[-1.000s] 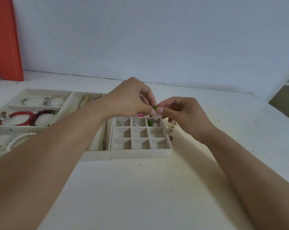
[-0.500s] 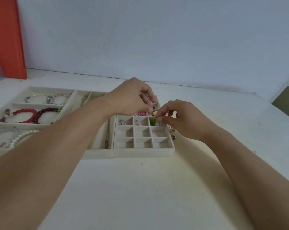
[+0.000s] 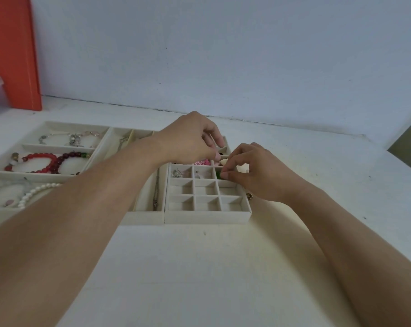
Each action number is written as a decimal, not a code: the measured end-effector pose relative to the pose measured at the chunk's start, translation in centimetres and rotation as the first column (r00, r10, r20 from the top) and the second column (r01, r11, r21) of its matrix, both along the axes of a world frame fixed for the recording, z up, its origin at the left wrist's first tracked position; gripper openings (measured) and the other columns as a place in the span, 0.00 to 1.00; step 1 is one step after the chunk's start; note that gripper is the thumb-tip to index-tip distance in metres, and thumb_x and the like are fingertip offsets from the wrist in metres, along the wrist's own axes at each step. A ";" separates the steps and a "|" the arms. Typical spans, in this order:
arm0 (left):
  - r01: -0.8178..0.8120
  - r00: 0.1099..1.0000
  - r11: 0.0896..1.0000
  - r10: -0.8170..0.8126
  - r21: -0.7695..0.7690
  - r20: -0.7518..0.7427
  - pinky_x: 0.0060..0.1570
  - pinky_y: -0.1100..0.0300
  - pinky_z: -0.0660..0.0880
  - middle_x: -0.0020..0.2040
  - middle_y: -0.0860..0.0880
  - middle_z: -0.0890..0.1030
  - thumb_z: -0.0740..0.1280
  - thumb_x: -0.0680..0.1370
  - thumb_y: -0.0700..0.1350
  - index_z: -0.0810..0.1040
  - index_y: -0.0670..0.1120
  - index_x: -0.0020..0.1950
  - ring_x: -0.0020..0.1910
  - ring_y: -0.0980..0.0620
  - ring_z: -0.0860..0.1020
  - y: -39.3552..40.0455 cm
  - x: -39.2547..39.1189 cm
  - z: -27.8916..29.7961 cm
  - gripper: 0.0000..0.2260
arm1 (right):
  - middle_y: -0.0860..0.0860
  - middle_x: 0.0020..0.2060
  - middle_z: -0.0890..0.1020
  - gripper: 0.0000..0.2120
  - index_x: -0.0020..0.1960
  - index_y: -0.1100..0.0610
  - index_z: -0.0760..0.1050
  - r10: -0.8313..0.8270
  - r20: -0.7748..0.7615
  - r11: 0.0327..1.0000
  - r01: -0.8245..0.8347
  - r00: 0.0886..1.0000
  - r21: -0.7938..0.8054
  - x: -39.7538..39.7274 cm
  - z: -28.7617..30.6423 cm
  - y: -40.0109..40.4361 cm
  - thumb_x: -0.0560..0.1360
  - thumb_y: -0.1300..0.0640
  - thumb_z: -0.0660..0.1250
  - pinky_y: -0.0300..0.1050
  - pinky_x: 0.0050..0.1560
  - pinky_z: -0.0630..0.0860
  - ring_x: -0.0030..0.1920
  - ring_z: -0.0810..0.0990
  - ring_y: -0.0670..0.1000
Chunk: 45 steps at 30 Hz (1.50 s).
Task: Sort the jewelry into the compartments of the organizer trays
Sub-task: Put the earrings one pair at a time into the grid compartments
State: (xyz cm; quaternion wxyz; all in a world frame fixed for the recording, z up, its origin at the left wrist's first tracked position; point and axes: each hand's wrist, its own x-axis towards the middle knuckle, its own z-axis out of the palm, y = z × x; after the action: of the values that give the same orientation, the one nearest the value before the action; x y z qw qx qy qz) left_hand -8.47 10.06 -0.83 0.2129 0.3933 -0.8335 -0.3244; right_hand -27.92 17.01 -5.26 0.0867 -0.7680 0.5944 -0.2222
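The right hand point(image 3: 258, 173) pinches a small green piece point(image 3: 219, 175) between thumb and fingertips, holding it at the far right cell of the nine-cell grid tray point(image 3: 208, 214); whether the piece already rests in the cell or is just above it cannot be told. The left hand point(image 3: 190, 140) hovers just behind, its fingers loosely curled over the tray's far edge, and whether they hold anything cannot be told. Much of the sorting looks done: the red bead bracelet point(image 3: 43, 161), a silver bracelet point(image 3: 72, 139) and a white pearl strand point(image 3: 38, 191) each lie in long compartments of the left tray point(image 3: 1, 213), and two far cells of the grid hold small silvery pieces point(image 3: 177, 173). The six nearer cells are bare, and at least one small gold-coloured piece point(image 3: 249, 196) lies on the counter point(image 3: 199, 279) just beside the tray, so some remains to place.
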 end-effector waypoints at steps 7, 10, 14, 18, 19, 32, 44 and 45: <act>-0.009 1.000 1.000 0.009 -0.011 0.016 0.38 0.68 0.75 0.42 0.52 0.86 0.77 0.72 0.41 0.84 0.50 0.48 0.42 0.53 0.84 0.2 0.1 0.2 0.08 | 0.42 0.50 0.79 0.05 0.49 0.44 0.85 -0.001 -0.022 1.000 0.001 1.000 -0.020 0.0 -0.3 0.0 0.77 0.47 0.71 0.32 0.47 0.64 0.52 0.70 0.44; -0.020 1.000 1.000 0.020 -0.007 0.017 0.37 0.69 0.74 0.42 0.52 0.86 0.77 0.72 0.42 0.84 0.50 0.49 0.39 0.56 0.83 0.2 0.1 0.2 0.07 | 0.40 0.48 0.79 0.03 0.46 0.39 0.82 -0.023 0.050 0.999 0.025 0.998 -0.041 0.0 0.3 0.4 0.77 0.47 0.71 0.30 0.44 0.64 0.51 0.72 0.42; -0.020 1.000 1.000 0.020 -0.017 0.019 0.39 0.68 0.74 0.42 0.52 0.85 0.77 0.73 0.43 0.84 0.50 0.49 0.39 0.58 0.82 0.2 0.1 0.0 0.07 | 0.40 0.47 0.78 0.06 0.44 0.40 0.82 -0.021 0.005 0.999 0.021 1.000 -0.037 -0.5 0.7 0.6 0.79 0.45 0.67 0.31 0.45 0.63 0.51 0.71 0.42; -0.027 0.999 0.999 0.027 -0.021 0.024 0.34 0.74 0.72 0.40 0.53 0.84 0.77 0.73 0.43 0.84 0.51 0.48 0.37 0.60 0.80 0.2 0.0 -0.1 0.06 | 0.40 0.52 0.78 0.19 0.46 0.44 0.84 0.005 -0.034 0.999 -0.003 0.999 0.040 -0.9 0.5 0.6 0.82 0.41 0.57 0.38 0.55 0.64 0.57 0.67 0.44; -0.032 0.999 0.999 0.033 -0.021 0.022 0.34 0.73 0.71 0.39 0.53 0.84 0.76 0.74 0.43 0.84 0.51 0.47 0.37 0.60 0.80 0.2 -0.1 -0.1 0.05 | 0.40 0.53 0.77 0.19 0.47 0.43 0.84 0.000 -0.021 1.000 0.001 1.000 0.024 -0.9 0.7 0.7 0.83 0.41 0.56 0.38 0.57 0.64 0.58 0.67 0.45; -0.076 0.997 0.997 0.076 -0.009 -0.015 0.43 0.64 0.76 0.39 0.51 0.85 0.72 0.77 0.41 0.85 0.51 0.45 0.41 0.53 0.83 0.2 -0.2 -0.7 0.05 | 0.40 0.47 0.83 0.08 0.49 0.45 0.84 -0.178 0.212 0.981 0.189 0.961 -0.033 -4.2 2.2 1.3 0.81 0.49 0.66 0.35 0.46 0.67 0.46 0.76 0.38; -0.079 0.996 0.996 0.078 -0.045 -0.034 0.40 0.64 0.73 0.38 0.56 0.83 0.74 0.76 0.44 0.85 0.53 0.45 0.31 0.64 0.78 0.2 -0.8 -1.4 0.03 | 0.42 0.54 0.79 0.11 0.59 0.43 0.82 -0.217 -0.013 0.945 0.213 0.976 0.248 -6.3 0.7 1.1 0.78 0.52 0.69 0.40 0.52 0.73 0.51 0.80 0.44; -0.077 0.997 0.996 0.076 -0.047 -0.033 0.40 0.65 0.73 0.38 0.55 0.83 0.74 0.76 0.44 0.85 0.53 0.45 0.31 0.65 0.78 0.2 -0.9 -1.4 0.03 | 0.42 0.53 0.79 0.11 0.59 0.43 0.82 -0.211 -0.022 0.945 0.210 0.977 0.250 -6.3 0.6 1.1 0.78 0.51 0.69 0.40 0.51 0.73 0.51 0.80 0.44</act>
State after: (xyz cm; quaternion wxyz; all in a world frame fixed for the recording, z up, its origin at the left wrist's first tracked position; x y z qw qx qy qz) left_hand -9.33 10.29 -2.23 0.2475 0.4146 -0.8220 -0.3019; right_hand -34.23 18.12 -4.70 0.1604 -0.6825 0.6959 -0.1554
